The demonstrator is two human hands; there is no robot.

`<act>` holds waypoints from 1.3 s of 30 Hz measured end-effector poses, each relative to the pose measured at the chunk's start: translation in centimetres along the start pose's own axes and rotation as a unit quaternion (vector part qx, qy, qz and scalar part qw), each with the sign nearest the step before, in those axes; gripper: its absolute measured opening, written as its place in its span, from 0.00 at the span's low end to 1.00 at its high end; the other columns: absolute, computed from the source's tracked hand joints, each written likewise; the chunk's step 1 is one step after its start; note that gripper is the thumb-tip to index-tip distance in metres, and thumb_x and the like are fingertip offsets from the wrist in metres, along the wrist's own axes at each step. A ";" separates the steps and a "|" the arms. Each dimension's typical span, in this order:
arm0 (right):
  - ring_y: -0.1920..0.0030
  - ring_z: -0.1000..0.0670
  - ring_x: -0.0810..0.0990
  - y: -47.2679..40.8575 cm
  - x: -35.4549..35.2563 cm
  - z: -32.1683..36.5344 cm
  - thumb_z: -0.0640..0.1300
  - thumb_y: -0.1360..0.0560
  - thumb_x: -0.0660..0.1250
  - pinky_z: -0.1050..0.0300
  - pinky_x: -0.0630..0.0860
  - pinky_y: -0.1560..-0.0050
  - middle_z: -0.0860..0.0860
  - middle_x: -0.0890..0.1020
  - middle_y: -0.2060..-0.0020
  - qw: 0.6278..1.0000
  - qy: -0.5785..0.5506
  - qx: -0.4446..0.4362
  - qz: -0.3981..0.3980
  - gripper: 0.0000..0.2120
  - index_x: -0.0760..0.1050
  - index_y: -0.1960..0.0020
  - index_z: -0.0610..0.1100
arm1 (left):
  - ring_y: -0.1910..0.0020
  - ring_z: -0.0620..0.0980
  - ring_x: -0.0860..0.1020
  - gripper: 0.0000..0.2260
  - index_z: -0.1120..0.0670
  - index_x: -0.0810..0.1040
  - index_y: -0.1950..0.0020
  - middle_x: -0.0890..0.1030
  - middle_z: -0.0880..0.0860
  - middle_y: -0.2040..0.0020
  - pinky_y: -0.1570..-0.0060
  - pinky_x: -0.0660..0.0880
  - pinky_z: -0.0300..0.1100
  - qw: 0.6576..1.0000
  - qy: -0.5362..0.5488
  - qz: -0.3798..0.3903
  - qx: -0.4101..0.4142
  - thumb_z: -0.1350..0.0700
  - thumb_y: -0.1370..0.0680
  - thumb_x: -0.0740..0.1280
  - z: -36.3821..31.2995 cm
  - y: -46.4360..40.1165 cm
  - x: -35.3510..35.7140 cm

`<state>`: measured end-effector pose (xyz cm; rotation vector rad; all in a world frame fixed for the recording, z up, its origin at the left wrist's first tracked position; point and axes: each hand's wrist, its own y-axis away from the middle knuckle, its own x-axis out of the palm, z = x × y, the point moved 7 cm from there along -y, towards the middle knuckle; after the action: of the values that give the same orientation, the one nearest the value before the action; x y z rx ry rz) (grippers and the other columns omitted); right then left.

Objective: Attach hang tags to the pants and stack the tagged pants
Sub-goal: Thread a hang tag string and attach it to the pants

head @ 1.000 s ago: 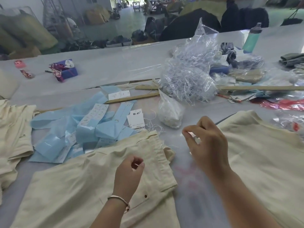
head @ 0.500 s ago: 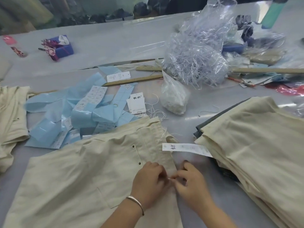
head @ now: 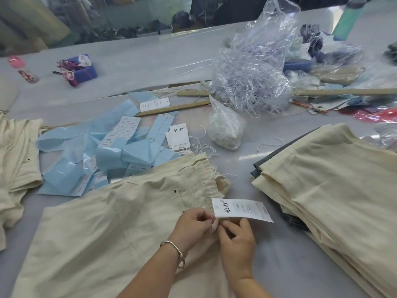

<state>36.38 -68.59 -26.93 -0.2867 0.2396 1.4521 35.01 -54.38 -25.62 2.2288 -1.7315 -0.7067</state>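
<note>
- A large clear plastic bag [head: 251, 82] on the table [head: 150, 61] holds a tangle of pale plastic tag fasteners; just in front, a small clear bag [head: 225, 130] holds white string loops.
- A blue box [head: 82, 70] at far left holds patterned fabric.
- The hang tag [head: 241, 209] lies at the waistband of the cream pants [head: 107, 222], beside the stack [head: 333, 190] on the right.
- The left hand [head: 193, 226] and the right hand [head: 236, 244] meet, fingertips pinched at the tag's left end.
- Since 0.5 s ago, the tag sits nearer the hands, which remain pinched together.
</note>
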 end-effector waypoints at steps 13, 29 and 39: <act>0.61 0.49 0.80 -0.4 -0.5 0.3 0.34 0.31 0.75 0.51 0.78 0.58 0.51 0.78 0.62 0.996 0.037 0.001 0.085 0.07 0.85 0.60 0.46 | 0.70 0.42 0.73 0.08 0.54 0.79 0.64 0.78 0.45 0.71 0.65 0.69 0.34 0.996 -0.017 -0.092 0.012 0.64 0.26 0.70 0.6 -0.3 0.1; 0.50 0.54 0.74 -6.3 1.4 2.7 0.46 0.27 0.70 0.59 0.71 0.50 0.58 0.75 0.57 0.917 0.228 -0.135 0.298 0.10 0.79 0.45 0.50 | 0.70 0.43 0.78 0.04 0.57 0.81 0.59 0.84 0.51 0.66 0.71 0.70 0.31 0.989 0.118 -0.085 0.033 0.65 0.27 0.72 -0.1 -0.2 -1.5; 0.60 0.54 0.75 -6.6 1.7 3.1 0.35 0.28 0.69 0.61 0.71 0.59 0.53 0.78 0.64 0.941 0.145 -0.096 0.290 0.05 0.77 0.60 0.42 | 0.68 0.43 0.77 0.04 0.58 0.80 0.59 0.81 0.49 0.68 0.66 0.73 0.34 0.992 0.046 -0.046 0.104 0.64 0.26 0.72 -1.9 -0.2 -0.3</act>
<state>43.09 -66.61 -24.28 -0.6305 0.4481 2.0214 36.08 -54.27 -24.03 2.4507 -1.7393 -0.4516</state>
